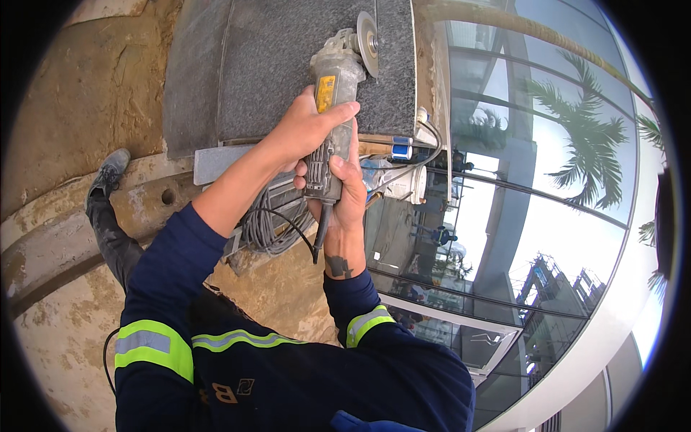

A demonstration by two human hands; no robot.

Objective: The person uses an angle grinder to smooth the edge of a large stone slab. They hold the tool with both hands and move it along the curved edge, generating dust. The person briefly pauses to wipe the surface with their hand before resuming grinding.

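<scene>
A dusty grey angle grinder (338,79) is held in both my hands over a dark grey granite slab (266,79). Its thin round disc (368,45) stands on edge above the slab near the right side; whether it touches the stone I cannot tell. My left hand (313,124) wraps the front of the body, thumb lying across it. Lower down, my right hand (347,191) grips the rear of the body, beside the vents. A black power cord (323,227) leaves the tool's back end and hangs below my hands.
Below the slab lies a coil of grey cable (266,227). A white bucket (409,186) and a blue-and-white container (402,147) stand to its right. Glass panels (504,165) rise along the right. A concrete kerb (137,198) and brown ground (86,93) lie left, near my shoe (111,169).
</scene>
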